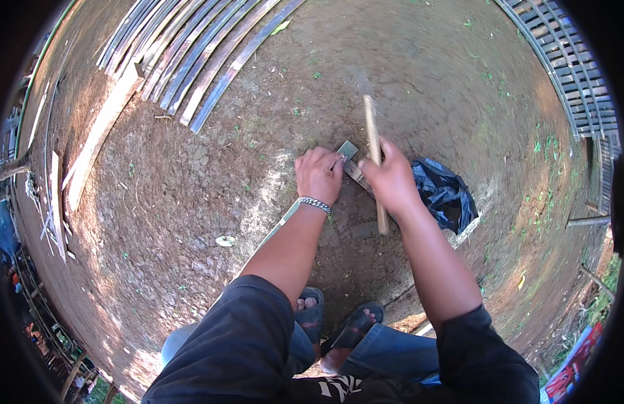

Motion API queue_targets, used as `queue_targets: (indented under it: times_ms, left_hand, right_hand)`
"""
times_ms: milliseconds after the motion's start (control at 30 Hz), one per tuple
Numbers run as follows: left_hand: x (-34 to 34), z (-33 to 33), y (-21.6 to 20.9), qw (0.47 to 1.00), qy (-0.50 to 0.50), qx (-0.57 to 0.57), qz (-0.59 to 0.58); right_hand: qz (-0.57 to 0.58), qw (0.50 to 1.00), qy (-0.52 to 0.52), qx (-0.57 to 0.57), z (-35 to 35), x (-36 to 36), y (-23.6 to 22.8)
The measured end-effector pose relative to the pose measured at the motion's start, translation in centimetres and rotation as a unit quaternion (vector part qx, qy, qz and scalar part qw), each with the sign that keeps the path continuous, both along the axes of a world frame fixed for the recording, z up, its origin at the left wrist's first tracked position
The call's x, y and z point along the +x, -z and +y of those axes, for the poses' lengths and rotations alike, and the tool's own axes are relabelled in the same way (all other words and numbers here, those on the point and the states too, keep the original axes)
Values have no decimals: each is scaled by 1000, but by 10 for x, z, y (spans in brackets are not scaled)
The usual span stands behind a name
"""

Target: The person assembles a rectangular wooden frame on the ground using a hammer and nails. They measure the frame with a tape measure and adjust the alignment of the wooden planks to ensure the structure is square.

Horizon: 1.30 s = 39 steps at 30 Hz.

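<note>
My right hand (392, 178) is closed round the pale wooden handle (372, 128) of a hammer, held upright in the picture. The hammer's head (364, 85) is smeared by motion at the far end. My left hand (319, 176) presses on a bamboo slat (347, 149), which runs back under my left forearm. Its thumb and finger pinch a small shiny thing at the slat's end, seemingly a nail (343, 157). A second, darker slat (357, 174) meets the first there and runs under my right hand.
A black plastic bag (446, 195) lies on the dirt just right of my right hand. Several long slats (211, 60) lie side by side at the far left, near a pale timber (100, 145). A slatted bamboo frame (571, 67) stands far right. My sandalled feet (352, 330) are close below.
</note>
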<state>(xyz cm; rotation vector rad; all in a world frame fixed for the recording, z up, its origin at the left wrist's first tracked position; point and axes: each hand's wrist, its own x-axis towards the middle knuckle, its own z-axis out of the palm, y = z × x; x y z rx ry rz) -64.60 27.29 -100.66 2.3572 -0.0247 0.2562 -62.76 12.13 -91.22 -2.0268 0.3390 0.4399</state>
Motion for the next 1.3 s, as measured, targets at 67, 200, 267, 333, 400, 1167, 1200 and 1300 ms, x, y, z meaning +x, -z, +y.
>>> queue_targets:
  times_ms: [67,200,267,333,400,1167,1200,1300]
  left_hand:
    - [1,-2,-1,1000,1,-6,-5]
    - [4,-6,-3,1000,6,-21,-10]
    - [3,-4,-2,1000,3,-19,-5]
    - [3,-3,-1,1000,1,-17,-2]
    - [2,-1,-1,1000,-1,-13,0]
    - [4,-1,-1,1000,8,-18,15]
    - [3,-1,-1,1000,5,-14,15]
    - [5,-2,-5,999,10,-13,33]
  right_hand:
    - [22,979,51,196,-3,-33,-20]
    - [51,998,21,35,-15,-98,-14]
    - [-64,985,-89,-136,-18,-115,-8]
    - [-65,994,-51,-76,-17,-118,-14]
    - [-54,997,-41,-38,-19,-121,-11]
    - [-118,980,-108,-115,-32,-124,5]
    - [-149,977,-105,-107,-30,-124,3]
    - [-48,980,-140,-132,-38,-124,9]
